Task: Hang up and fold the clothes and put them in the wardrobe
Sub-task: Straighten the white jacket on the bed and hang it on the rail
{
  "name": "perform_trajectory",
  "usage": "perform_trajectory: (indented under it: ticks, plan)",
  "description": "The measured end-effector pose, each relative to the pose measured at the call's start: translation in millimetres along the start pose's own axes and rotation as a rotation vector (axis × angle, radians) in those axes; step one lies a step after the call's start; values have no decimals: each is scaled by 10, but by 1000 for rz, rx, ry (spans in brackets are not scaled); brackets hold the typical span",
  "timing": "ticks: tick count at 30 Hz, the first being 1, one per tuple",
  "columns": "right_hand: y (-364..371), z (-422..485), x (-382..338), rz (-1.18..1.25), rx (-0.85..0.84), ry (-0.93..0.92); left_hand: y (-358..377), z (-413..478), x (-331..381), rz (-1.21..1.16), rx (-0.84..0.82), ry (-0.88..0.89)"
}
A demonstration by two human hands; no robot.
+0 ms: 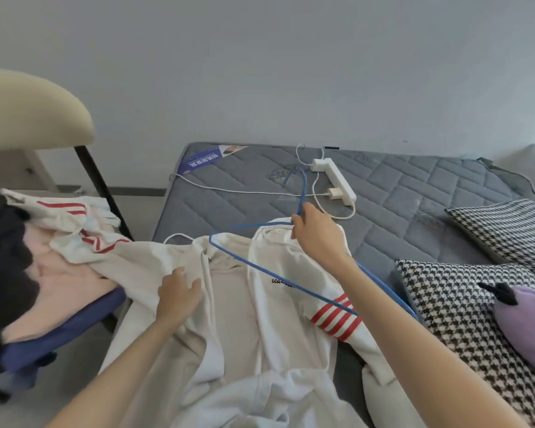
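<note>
A white hoodie (229, 304) is spread on a grey quilted mattress (399, 193) set against a plain wall (291, 72). A blue wire hanger (303, 193) is held over it, the right hand's (315, 239) fingers clamped on its stem. The left hand (178, 291) is laid on the fabric, fingers relaxed and apart. Houndstooth pillows (464, 307) are seen to the right and a clothes-laden chair (37, 109) to the left.

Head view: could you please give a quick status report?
Right grip holds blue hanger; left grip rests on white hoodie. Hoodie spread on mattress, hanger not yet in. Power strip beyond, clear.
</note>
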State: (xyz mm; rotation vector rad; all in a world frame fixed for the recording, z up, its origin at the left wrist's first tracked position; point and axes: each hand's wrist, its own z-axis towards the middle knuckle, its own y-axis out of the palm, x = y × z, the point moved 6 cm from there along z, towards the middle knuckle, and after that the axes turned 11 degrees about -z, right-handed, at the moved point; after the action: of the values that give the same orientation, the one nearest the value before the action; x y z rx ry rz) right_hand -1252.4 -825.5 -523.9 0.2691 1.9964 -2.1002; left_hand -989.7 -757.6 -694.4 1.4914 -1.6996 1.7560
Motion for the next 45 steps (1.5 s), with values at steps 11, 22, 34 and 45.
perform_trajectory:
  ticks: [11, 22, 34, 45]
  plan:
    - [383, 89, 92, -94, -78, 78, 261, 311, -83, -27, 40, -196]
    - [742, 238, 27, -75, -169, 74, 72, 275, 176, -530, -27, 18]
    - [1823, 254, -736, 825, -441, 270, -61, -237, 403, -428, -332, 173]
    - [1651, 65, -347, 28, -86, -28, 101, -136, -49, 529, -285, 440]
